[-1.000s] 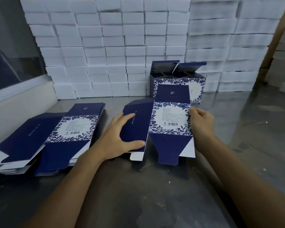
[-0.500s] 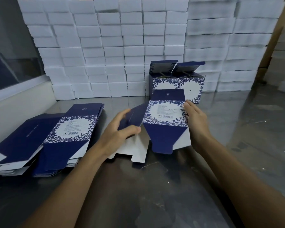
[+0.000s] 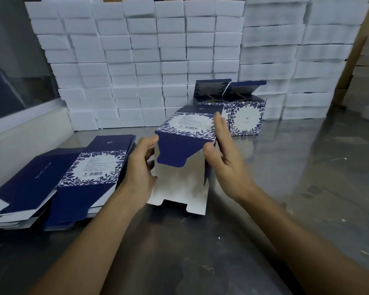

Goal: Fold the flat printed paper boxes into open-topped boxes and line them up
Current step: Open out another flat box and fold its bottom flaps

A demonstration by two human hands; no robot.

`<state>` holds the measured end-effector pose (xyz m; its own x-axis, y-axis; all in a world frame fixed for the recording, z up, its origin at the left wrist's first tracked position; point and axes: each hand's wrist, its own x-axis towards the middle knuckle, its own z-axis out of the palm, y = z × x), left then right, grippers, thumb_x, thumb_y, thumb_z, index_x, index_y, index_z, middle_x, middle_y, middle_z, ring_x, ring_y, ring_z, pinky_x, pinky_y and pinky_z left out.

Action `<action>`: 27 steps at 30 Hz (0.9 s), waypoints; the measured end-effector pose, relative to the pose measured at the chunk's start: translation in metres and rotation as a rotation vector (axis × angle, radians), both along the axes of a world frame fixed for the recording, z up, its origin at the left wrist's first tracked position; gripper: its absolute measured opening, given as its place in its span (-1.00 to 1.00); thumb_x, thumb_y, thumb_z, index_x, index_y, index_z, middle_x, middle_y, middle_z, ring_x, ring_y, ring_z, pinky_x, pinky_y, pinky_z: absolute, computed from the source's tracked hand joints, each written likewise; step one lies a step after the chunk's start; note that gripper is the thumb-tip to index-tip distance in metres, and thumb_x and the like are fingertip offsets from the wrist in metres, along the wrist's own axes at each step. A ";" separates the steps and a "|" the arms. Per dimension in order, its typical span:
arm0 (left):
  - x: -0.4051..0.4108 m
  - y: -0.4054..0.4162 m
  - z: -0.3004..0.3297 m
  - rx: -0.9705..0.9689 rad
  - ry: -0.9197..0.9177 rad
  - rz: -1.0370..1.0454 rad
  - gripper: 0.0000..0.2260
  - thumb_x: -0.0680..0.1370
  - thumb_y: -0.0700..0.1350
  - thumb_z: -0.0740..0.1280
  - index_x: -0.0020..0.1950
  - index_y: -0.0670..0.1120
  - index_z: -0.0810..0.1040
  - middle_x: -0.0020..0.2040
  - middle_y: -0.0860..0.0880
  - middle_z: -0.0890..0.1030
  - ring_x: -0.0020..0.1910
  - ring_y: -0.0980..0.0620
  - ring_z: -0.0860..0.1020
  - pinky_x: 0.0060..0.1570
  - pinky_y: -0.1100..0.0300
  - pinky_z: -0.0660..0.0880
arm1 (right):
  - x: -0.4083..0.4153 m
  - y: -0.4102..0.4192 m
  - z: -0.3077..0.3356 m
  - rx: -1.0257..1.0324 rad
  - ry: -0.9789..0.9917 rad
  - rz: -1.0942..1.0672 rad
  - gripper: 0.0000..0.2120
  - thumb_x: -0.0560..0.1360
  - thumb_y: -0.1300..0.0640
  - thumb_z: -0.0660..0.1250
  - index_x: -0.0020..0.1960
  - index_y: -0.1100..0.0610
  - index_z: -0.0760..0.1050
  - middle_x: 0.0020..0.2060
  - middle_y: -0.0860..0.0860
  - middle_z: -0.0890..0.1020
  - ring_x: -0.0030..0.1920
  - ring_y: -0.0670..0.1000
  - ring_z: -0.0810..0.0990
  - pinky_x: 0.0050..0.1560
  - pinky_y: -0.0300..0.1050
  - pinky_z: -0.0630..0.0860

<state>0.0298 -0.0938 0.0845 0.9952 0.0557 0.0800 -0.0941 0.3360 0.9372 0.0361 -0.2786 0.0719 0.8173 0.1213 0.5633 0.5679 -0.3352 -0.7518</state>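
Left hand [image 3: 140, 165] grips the half-opened box [image 3: 184, 150], fingertips hidden; right hand [image 3: 224, 152] flat against it.

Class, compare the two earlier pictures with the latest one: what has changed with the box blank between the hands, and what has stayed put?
The box blank that lay flat on the table has been lifted and opened into a sleeve. The left hand, earlier pressing its navy panel, now grips its left side; the right hand stays on its right edge. The flat stack and finished boxes are unmoved.
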 end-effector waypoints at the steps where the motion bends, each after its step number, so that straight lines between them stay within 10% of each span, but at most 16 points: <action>1: 0.000 0.000 0.001 -0.009 -0.013 0.023 -0.67 0.37 0.12 0.33 -0.01 -0.05 0.68 -0.01 -0.08 0.67 0.03 -0.10 0.58 0.01 -0.03 0.46 | -0.002 0.000 0.000 -0.007 0.009 0.042 0.04 0.34 -0.61 0.11 0.62 -0.10 -0.14 0.62 -0.12 -0.15 0.57 -0.25 -0.22 0.55 -0.13 -0.05; 5: 0.001 0.002 0.004 -0.019 -0.029 0.060 -0.61 0.43 0.20 0.32 0.10 -0.02 0.65 0.09 -0.10 0.68 0.11 -0.10 0.63 -0.02 0.02 0.56 | -0.006 0.001 -0.002 -0.120 0.026 0.116 0.23 0.29 -0.51 0.38 0.61 -0.10 -0.34 0.59 -0.23 -0.25 0.57 -0.24 -0.22 0.60 -0.02 -0.02; 8: 0.000 0.004 0.004 -0.026 -0.086 0.016 -0.45 0.39 0.37 0.37 0.21 0.03 0.64 0.15 -0.06 0.68 0.20 -0.11 0.62 0.17 -0.09 0.56 | -0.005 0.002 -0.002 -0.171 0.044 0.029 -0.04 0.45 -0.21 0.39 0.64 -0.04 -0.11 0.62 -0.01 0.11 0.58 -0.07 0.14 0.54 0.01 0.24; 10: 0.001 0.005 0.005 0.012 -0.154 -0.055 -0.34 0.19 0.48 0.46 0.10 0.08 0.67 0.06 0.00 0.70 0.09 -0.01 0.66 0.08 0.02 0.61 | -0.001 0.000 -0.001 -0.073 0.017 -0.061 -0.59 0.55 -0.04 0.29 0.37 0.01 0.48 0.09 0.13 0.66 0.05 0.01 0.62 0.07 0.03 0.53; 11: 0.000 0.004 0.004 0.065 -0.194 -0.060 -0.32 0.13 0.49 0.48 0.09 0.10 0.66 0.05 0.03 0.70 0.07 0.04 0.66 0.06 0.07 0.62 | 0.001 -0.001 0.000 -0.006 -0.011 -0.100 -0.84 0.58 -0.01 0.26 0.00 0.03 0.58 -0.27 0.05 0.59 -0.27 -0.05 0.52 -0.20 -0.04 0.44; 13: 0.002 0.001 0.002 0.220 -0.265 0.018 -0.38 0.22 0.36 0.52 0.18 0.09 0.60 0.09 0.07 0.69 0.10 0.07 0.65 0.07 0.11 0.60 | 0.003 -0.003 0.001 0.125 -0.063 -0.160 -0.57 0.64 0.06 0.26 -0.33 0.26 0.32 -0.44 0.01 0.30 -0.41 -0.11 0.25 -0.37 -0.14 0.20; 17: 0.008 0.004 -0.003 0.222 -0.154 0.101 -0.74 0.45 0.14 0.42 0.11 0.11 0.63 0.06 0.05 0.70 0.10 -0.03 0.66 0.04 -0.02 0.61 | 0.005 -0.010 0.009 0.323 -0.091 -0.215 -0.55 0.64 0.08 0.31 -0.30 0.38 0.40 -0.43 0.27 0.43 -0.37 -0.03 0.39 -0.43 0.06 0.37; 21: 0.011 0.008 -0.001 0.136 -0.021 0.109 -0.70 0.58 0.23 0.27 0.05 0.05 0.62 -0.19 0.13 0.70 -0.02 0.00 0.68 -0.01 -0.03 0.59 | 0.007 -0.020 0.016 0.611 -0.070 -0.147 -0.91 0.62 0.13 0.34 0.06 -0.02 0.45 -0.31 -0.06 0.71 -0.26 -0.10 0.67 -0.28 -0.10 0.66; 27: 0.010 0.008 0.005 0.013 0.021 0.194 -0.70 0.62 0.20 0.22 0.06 0.02 0.60 -0.13 0.07 0.73 -0.09 0.09 0.70 -0.03 -0.11 0.62 | 0.003 -0.023 0.020 0.413 -0.207 -0.151 -0.82 0.67 0.23 0.21 0.00 -0.03 0.36 -0.32 0.15 0.51 -0.30 0.14 0.47 -0.23 0.17 0.59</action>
<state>0.0396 -0.0859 0.0892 0.9675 0.2456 0.0608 -0.1359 0.3018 0.9436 0.0392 -0.3011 0.0924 0.6741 -0.2580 0.6921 0.6878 -0.1221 -0.7155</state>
